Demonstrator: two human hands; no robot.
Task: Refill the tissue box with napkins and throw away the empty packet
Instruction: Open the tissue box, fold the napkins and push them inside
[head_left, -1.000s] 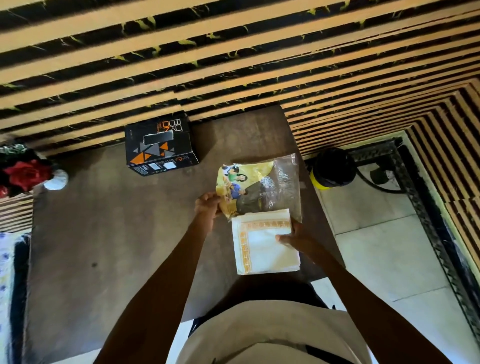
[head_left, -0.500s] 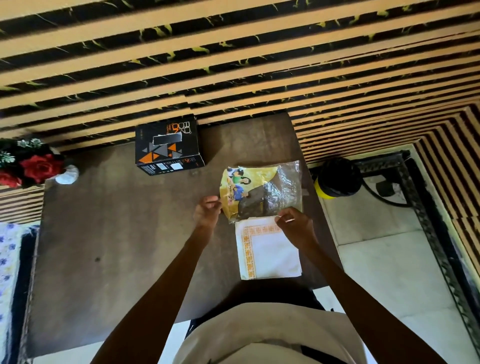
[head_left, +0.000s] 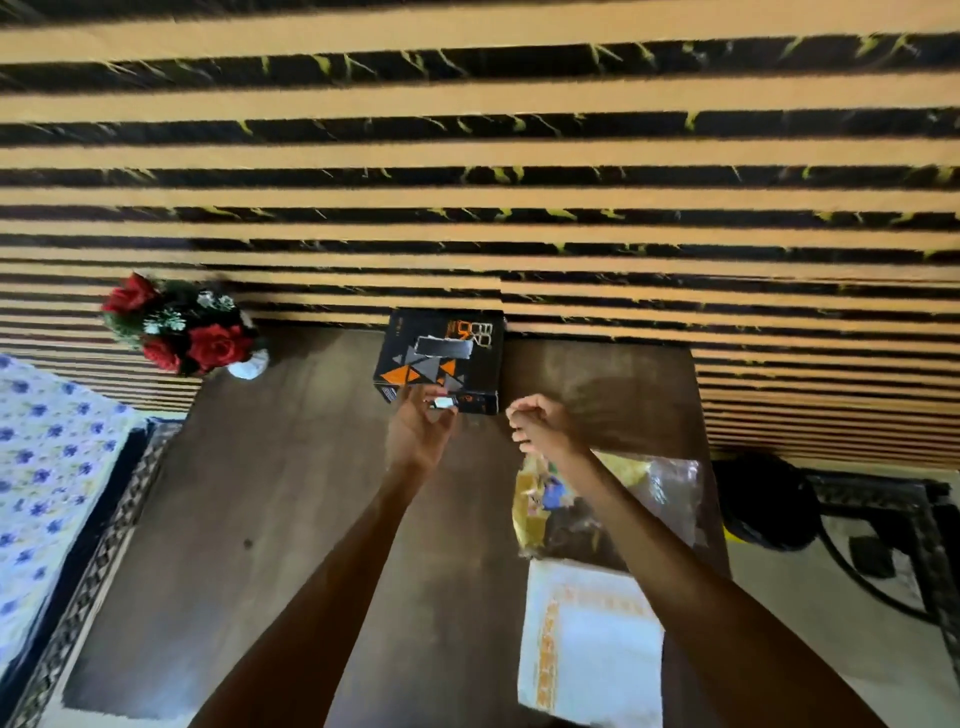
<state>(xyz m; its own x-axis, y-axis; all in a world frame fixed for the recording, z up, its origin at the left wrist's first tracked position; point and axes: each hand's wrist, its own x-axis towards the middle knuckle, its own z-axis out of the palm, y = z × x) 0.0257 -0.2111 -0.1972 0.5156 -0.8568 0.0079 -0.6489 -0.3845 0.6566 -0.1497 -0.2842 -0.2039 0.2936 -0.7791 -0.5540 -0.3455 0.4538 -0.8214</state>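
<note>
A black tissue box (head_left: 441, 358) with orange and grey triangles stands at the table's far edge against the striped wall. My left hand (head_left: 418, 434) is open, its fingertips at the box's near side. My right hand (head_left: 540, 423) hovers just right of the box with fingers loosely curled and nothing in them. The yellow and clear plastic packet (head_left: 535, 514) lies flat on the table under my right forearm. A stack of white napkins (head_left: 592, 644) with an orange border lies in front of the packet, near the table's front edge.
The brown table (head_left: 270, 493) carries a vase of red roses (head_left: 182, 332) at its far left corner. A blue-flowered cloth (head_left: 47, 478) lies to the left. A black and yellow round object (head_left: 763, 504) with a cable sits on the floor to the right.
Both hands have left the packet and napkins and moved forward to the black box. The camera has tilted up, so the packet and napkins now appear lower right.
</note>
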